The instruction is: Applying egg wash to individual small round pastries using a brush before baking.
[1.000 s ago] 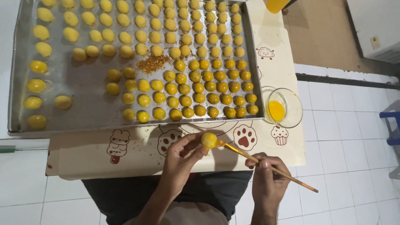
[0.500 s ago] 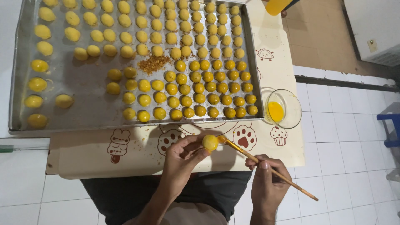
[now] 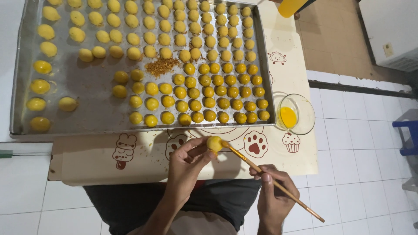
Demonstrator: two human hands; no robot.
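Just below the middle of the frame, the left hand (image 3: 187,163) pinches a small round yellow dough ball (image 3: 214,143) between thumb and fingertips, so the ball sits at the upper right tip of that hand, lifted above the patterned paper sheet (image 3: 143,159). The right hand (image 3: 274,198), at the lower right, is closed around a thin wooden brush (image 3: 270,180); the brush slants up and left, and its bristle tip touches the ball's right side. Above the hands lies a large metal baking tray (image 3: 87,113) filled with rows of similar yellow balls. A small glass bowl of yellow liquid (image 3: 296,114) stands just beside the tray's lower right corner, right of the ball.
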